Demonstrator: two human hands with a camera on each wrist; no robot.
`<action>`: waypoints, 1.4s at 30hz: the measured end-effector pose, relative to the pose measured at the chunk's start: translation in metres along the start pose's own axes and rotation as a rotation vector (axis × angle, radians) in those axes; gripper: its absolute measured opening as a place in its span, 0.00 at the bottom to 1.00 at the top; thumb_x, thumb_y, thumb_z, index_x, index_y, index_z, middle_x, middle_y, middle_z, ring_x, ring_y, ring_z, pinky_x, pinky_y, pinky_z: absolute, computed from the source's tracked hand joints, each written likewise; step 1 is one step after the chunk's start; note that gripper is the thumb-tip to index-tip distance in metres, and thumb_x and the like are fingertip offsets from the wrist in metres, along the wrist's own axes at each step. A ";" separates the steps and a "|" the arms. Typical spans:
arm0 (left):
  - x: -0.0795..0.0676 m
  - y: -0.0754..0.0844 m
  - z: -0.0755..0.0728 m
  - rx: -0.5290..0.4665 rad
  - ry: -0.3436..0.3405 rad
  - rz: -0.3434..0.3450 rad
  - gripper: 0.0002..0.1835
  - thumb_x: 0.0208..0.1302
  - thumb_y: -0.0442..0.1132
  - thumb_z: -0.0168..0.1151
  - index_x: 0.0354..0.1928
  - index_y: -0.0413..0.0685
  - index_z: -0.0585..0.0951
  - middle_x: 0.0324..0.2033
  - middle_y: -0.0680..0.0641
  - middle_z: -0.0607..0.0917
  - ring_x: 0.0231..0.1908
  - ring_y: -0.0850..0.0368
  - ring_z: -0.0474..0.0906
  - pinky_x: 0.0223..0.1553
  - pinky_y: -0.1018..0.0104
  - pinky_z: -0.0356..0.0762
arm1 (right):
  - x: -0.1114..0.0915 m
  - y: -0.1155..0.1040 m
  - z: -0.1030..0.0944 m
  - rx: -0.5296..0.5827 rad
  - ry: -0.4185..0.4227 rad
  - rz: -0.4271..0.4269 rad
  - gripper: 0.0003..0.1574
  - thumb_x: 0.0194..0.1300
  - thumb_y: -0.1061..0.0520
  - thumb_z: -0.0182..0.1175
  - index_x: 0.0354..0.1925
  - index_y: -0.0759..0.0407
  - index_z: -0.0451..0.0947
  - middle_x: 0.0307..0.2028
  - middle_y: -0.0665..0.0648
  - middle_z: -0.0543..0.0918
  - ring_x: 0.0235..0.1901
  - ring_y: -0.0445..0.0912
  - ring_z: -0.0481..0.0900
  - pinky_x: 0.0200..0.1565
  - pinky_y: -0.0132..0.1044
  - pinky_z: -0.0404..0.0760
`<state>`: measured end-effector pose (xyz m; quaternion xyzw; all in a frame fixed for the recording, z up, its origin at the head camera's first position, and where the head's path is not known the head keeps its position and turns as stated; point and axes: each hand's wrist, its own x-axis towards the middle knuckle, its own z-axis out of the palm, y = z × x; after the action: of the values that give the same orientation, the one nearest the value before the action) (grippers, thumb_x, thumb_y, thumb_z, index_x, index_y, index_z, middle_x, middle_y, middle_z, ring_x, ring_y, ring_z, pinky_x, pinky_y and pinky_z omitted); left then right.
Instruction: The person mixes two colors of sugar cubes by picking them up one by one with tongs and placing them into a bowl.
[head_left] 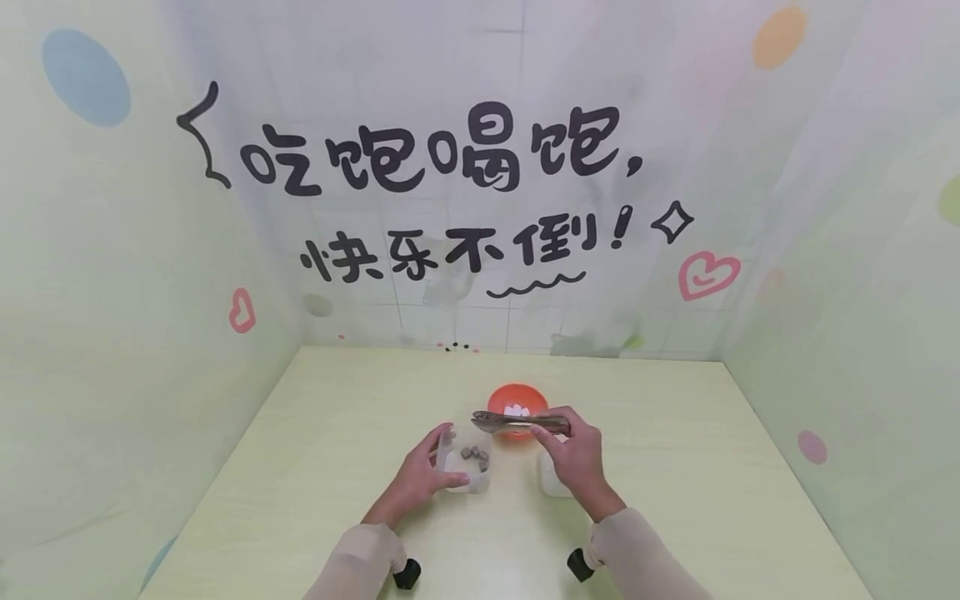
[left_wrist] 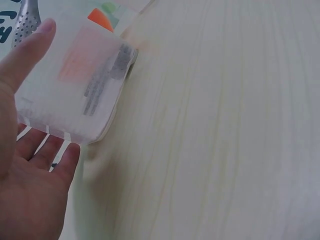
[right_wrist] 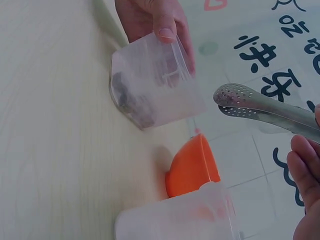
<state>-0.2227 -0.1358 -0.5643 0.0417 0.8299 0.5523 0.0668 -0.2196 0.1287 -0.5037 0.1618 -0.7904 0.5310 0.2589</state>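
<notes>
My left hand [head_left: 420,477] grips a translucent plastic container [head_left: 453,479] by its sides, thumb on the near side and fingers on the far one. Several small grey-brown pieces [head_left: 476,454] lie in it; the right wrist view shows them as a dark cluster low behind the wall. Metal tongs [right_wrist: 265,107] with perforated tips are held in my right hand [head_left: 581,454], raised and pointing left. In the head view the tongs overlap the front of an orange bowl [head_left: 517,394] with several white cubes [head_left: 516,411]. Their tips lie close together.
A second translucent container [head_left: 553,477] stands below my right hand, partly hidden by it; the orange bowl is behind it. The pale wood-grain table [head_left: 337,417] meets a printed back wall [head_left: 450,317] and side walls.
</notes>
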 end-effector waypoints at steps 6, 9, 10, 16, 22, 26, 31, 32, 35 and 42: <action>-0.001 0.000 0.001 0.005 0.002 -0.011 0.54 0.46 0.44 0.80 0.74 0.52 0.59 0.70 0.38 0.62 0.66 0.35 0.62 0.62 0.45 0.67 | 0.003 0.004 -0.006 -0.048 0.073 0.020 0.13 0.52 0.64 0.73 0.37 0.60 0.81 0.29 0.53 0.87 0.29 0.45 0.86 0.24 0.33 0.78; 0.000 -0.001 0.001 0.012 0.007 -0.016 0.54 0.46 0.45 0.80 0.74 0.53 0.59 0.70 0.39 0.62 0.66 0.36 0.62 0.63 0.45 0.67 | 0.005 0.006 -0.008 -0.056 0.083 0.024 0.14 0.52 0.64 0.73 0.37 0.61 0.80 0.29 0.54 0.87 0.29 0.46 0.86 0.24 0.29 0.76; 0.000 -0.001 0.001 0.011 0.007 -0.017 0.54 0.46 0.45 0.80 0.74 0.53 0.59 0.70 0.39 0.62 0.66 0.36 0.61 0.63 0.45 0.67 | 0.005 0.007 -0.009 -0.053 0.086 0.022 0.14 0.52 0.64 0.73 0.37 0.61 0.80 0.29 0.54 0.87 0.29 0.45 0.85 0.24 0.30 0.77; 0.001 -0.003 0.001 0.004 0.001 -0.003 0.54 0.45 0.45 0.80 0.74 0.53 0.59 0.70 0.39 0.62 0.66 0.36 0.62 0.62 0.46 0.67 | 0.006 0.010 -0.012 -0.055 0.127 -0.005 0.14 0.53 0.66 0.73 0.38 0.62 0.80 0.30 0.56 0.87 0.29 0.46 0.85 0.23 0.33 0.78; 0.001 -0.002 0.001 0.000 0.009 -0.009 0.54 0.45 0.45 0.80 0.74 0.54 0.59 0.71 0.40 0.62 0.66 0.37 0.62 0.62 0.46 0.67 | 0.006 0.012 -0.014 -0.064 0.160 0.009 0.14 0.52 0.67 0.72 0.38 0.63 0.80 0.31 0.57 0.87 0.29 0.46 0.86 0.24 0.29 0.78; 0.002 -0.002 0.001 0.003 0.010 -0.007 0.54 0.45 0.45 0.80 0.74 0.53 0.59 0.70 0.40 0.63 0.66 0.36 0.62 0.62 0.46 0.67 | 0.006 0.014 -0.015 -0.065 0.178 0.013 0.15 0.52 0.68 0.72 0.38 0.63 0.80 0.31 0.58 0.87 0.30 0.47 0.86 0.23 0.29 0.77; 0.002 -0.003 0.001 0.005 0.003 0.003 0.54 0.45 0.46 0.80 0.74 0.52 0.60 0.70 0.39 0.63 0.66 0.36 0.62 0.62 0.45 0.67 | 0.005 0.014 -0.017 -0.074 0.188 0.030 0.15 0.52 0.66 0.73 0.39 0.64 0.80 0.32 0.58 0.88 0.31 0.49 0.86 0.25 0.30 0.79; 0.002 -0.003 0.001 0.004 0.001 0.001 0.54 0.45 0.46 0.80 0.74 0.52 0.60 0.70 0.39 0.63 0.66 0.36 0.62 0.62 0.45 0.67 | 0.005 0.014 -0.018 -0.071 0.189 0.033 0.15 0.53 0.66 0.73 0.39 0.64 0.80 0.32 0.58 0.88 0.31 0.49 0.86 0.25 0.30 0.79; 0.002 -0.003 0.001 -0.002 0.001 -0.001 0.54 0.45 0.46 0.80 0.74 0.53 0.60 0.70 0.39 0.63 0.66 0.35 0.63 0.61 0.45 0.68 | 0.005 0.014 -0.019 -0.062 0.189 0.035 0.16 0.53 0.65 0.73 0.40 0.64 0.80 0.32 0.58 0.87 0.31 0.49 0.86 0.27 0.28 0.79; 0.003 -0.002 0.001 -0.002 0.007 -0.009 0.54 0.45 0.46 0.80 0.74 0.54 0.60 0.70 0.40 0.62 0.66 0.36 0.63 0.61 0.45 0.68 | 0.005 0.015 -0.019 -0.053 0.196 0.031 0.15 0.54 0.65 0.72 0.40 0.64 0.80 0.33 0.57 0.88 0.30 0.47 0.85 0.31 0.22 0.77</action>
<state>-0.2253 -0.1350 -0.5673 0.0358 0.8296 0.5532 0.0666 -0.2272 0.1517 -0.5062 0.0899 -0.7776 0.5271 0.3308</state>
